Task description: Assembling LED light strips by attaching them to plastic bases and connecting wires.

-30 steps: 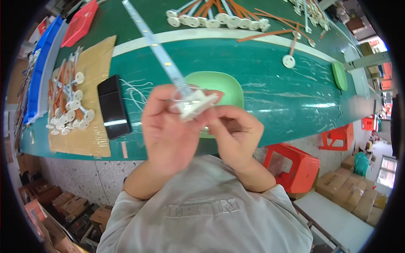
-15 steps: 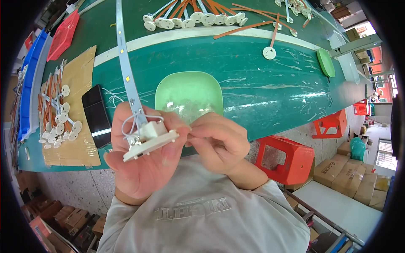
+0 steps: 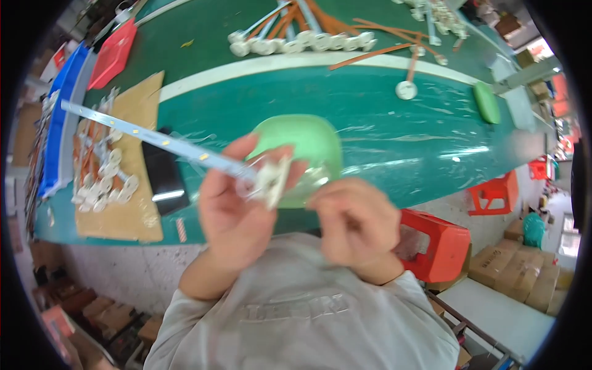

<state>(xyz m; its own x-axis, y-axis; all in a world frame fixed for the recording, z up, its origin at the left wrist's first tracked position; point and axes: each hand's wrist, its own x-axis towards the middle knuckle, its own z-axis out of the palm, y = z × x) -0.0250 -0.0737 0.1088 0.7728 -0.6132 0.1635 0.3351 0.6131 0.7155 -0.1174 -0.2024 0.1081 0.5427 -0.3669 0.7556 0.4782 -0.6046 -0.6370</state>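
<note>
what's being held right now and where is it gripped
The left hand grips a long LED strip at its white end fitting; the right hand is blurred, hold unclear.

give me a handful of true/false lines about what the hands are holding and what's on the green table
1. The left hand holds a small white fitting joined to a long light strip. True.
2. The strip points away to the person's right. False: it runs up and to the left, over the black slab.
3. A light green bowl sits on the table just behind the hands. True.
4. The right hand rests flat on the table. False: it is raised in front of the body, close to the left hand.
5. The piece of cardboard at the left is bare. False: small white parts lie on it.
</note>
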